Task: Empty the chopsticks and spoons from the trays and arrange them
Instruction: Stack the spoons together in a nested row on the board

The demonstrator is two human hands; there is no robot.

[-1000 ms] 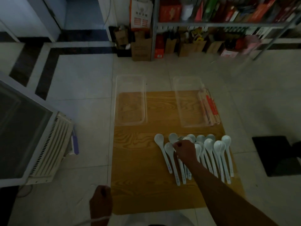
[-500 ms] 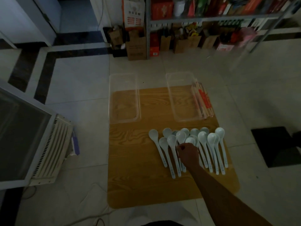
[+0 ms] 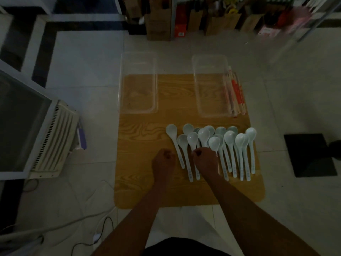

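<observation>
Several white ceramic spoons (image 3: 230, 143) lie side by side, bowls away from me, on a wooden board (image 3: 140, 137) on the floor. My right hand (image 3: 205, 160) is closed over the handles in the left-middle of the row, seemingly gripping one spoon. My left hand (image 3: 163, 160) is a closed fist just left of it, beside the leftmost spoon (image 3: 171, 130), with nothing visible in it. Two clear plastic trays stand at the board's far edge, the left tray (image 3: 137, 112) and the right tray (image 3: 212, 115). Both look bare inside. Wrapped chopsticks (image 3: 236, 93) lie along the right tray's right side.
A white vented appliance (image 3: 51, 137) stands to the left of the board, with cables (image 3: 103, 224) on the floor near me. A black mat (image 3: 310, 154) lies to the right. Shelves with boxes and paper bags (image 3: 158, 24) line the far wall.
My left hand has come up onto the board, beside my right hand. My right hand has slid slightly toward me along the spoon handles. The view has tilted down.
</observation>
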